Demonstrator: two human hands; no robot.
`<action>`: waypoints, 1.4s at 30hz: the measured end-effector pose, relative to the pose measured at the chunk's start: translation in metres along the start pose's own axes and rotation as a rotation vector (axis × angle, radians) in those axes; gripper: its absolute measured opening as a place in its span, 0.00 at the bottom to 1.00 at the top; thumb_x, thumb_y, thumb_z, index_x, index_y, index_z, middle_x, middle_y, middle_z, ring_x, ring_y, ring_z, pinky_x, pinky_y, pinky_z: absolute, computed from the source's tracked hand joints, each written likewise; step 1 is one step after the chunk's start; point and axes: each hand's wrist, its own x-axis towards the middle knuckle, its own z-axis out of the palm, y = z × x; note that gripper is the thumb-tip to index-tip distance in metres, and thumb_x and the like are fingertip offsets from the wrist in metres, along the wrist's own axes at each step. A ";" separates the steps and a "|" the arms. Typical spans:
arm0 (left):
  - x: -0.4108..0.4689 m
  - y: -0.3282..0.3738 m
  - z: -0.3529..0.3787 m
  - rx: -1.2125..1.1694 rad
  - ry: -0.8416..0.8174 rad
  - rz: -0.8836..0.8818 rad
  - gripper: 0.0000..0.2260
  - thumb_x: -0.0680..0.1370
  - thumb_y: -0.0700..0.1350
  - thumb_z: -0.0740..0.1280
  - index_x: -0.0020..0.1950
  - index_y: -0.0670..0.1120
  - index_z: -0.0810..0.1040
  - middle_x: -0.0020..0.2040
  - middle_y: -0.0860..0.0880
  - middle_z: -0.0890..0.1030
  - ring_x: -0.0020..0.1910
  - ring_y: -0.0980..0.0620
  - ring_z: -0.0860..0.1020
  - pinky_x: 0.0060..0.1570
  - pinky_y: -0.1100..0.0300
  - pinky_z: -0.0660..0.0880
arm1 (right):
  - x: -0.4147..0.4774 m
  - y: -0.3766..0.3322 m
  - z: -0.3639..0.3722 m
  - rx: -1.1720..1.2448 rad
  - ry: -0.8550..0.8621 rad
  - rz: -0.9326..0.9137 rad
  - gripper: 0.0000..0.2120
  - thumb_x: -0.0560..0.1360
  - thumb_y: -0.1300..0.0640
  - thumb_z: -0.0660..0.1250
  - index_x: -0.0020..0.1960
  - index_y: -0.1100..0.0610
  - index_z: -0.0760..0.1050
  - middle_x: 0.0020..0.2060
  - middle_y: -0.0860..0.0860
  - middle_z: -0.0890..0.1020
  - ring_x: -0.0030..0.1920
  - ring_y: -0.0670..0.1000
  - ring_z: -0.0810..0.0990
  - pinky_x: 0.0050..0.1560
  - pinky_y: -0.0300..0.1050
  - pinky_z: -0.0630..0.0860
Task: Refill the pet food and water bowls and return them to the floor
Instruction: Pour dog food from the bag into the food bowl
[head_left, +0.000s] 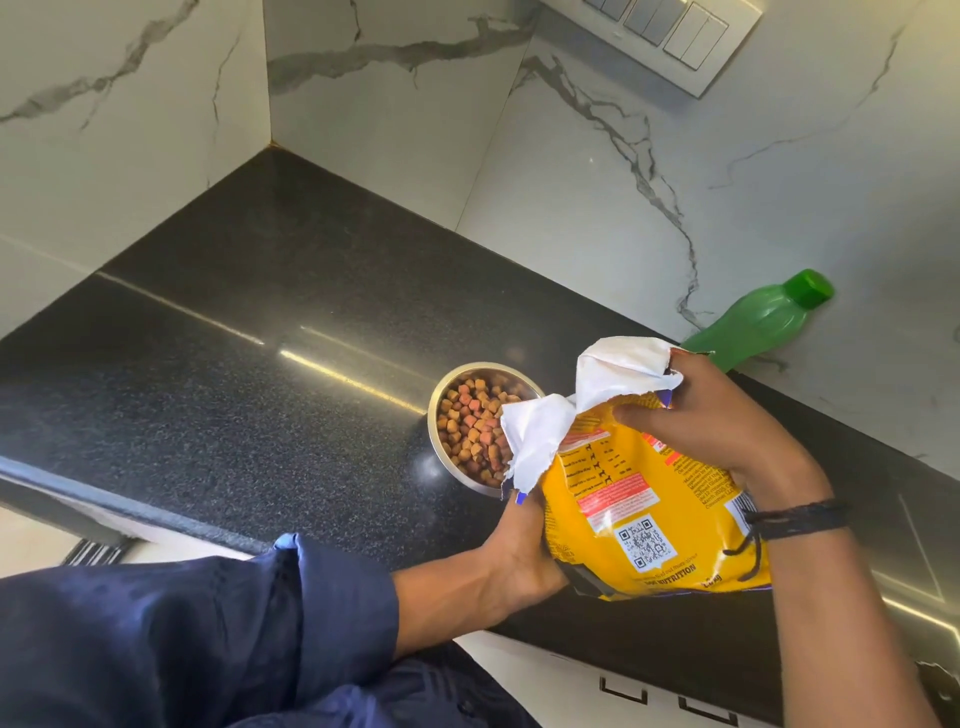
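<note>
A steel bowl (440, 415) holding brown and pink kibble stands on the black granite counter (234, 364). Just to its right is a yellow pet food bag (634, 499) with a torn white top that overlaps the bowl's right rim. My left hand (519, 551) grips the bag's lower left side from behind. My right hand (711, 421) pinches the bag near its torn opening, thumb on the front. A green water bottle (763, 317) with a green cap leans against the marble wall behind the bag.
Marble walls (597, 197) close the counter at the back and left, forming a corner. A switch panel (670, 36) sits high on the right wall. Drawer handles (623, 691) show below the counter's front edge.
</note>
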 end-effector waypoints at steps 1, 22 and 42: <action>0.000 0.001 0.001 0.007 -0.003 0.003 0.26 0.68 0.62 0.69 0.55 0.43 0.85 0.57 0.39 0.83 0.52 0.40 0.83 0.47 0.45 0.81 | 0.001 -0.001 0.001 0.004 -0.007 0.012 0.18 0.71 0.57 0.74 0.60 0.49 0.79 0.52 0.47 0.84 0.54 0.49 0.82 0.57 0.50 0.77; 0.006 0.000 -0.006 -0.063 0.093 -0.009 0.28 0.77 0.65 0.58 0.50 0.43 0.86 0.52 0.40 0.84 0.50 0.41 0.84 0.49 0.46 0.80 | -0.002 0.009 0.005 0.202 0.000 0.051 0.17 0.71 0.58 0.75 0.51 0.40 0.74 0.50 0.41 0.82 0.53 0.48 0.81 0.61 0.57 0.76; -0.028 0.005 -0.001 0.458 0.123 0.181 0.15 0.77 0.56 0.60 0.46 0.55 0.86 0.52 0.51 0.85 0.53 0.50 0.83 0.56 0.53 0.78 | -0.101 0.047 0.039 0.770 0.518 0.175 0.18 0.68 0.60 0.75 0.51 0.40 0.81 0.47 0.47 0.86 0.52 0.55 0.84 0.53 0.58 0.79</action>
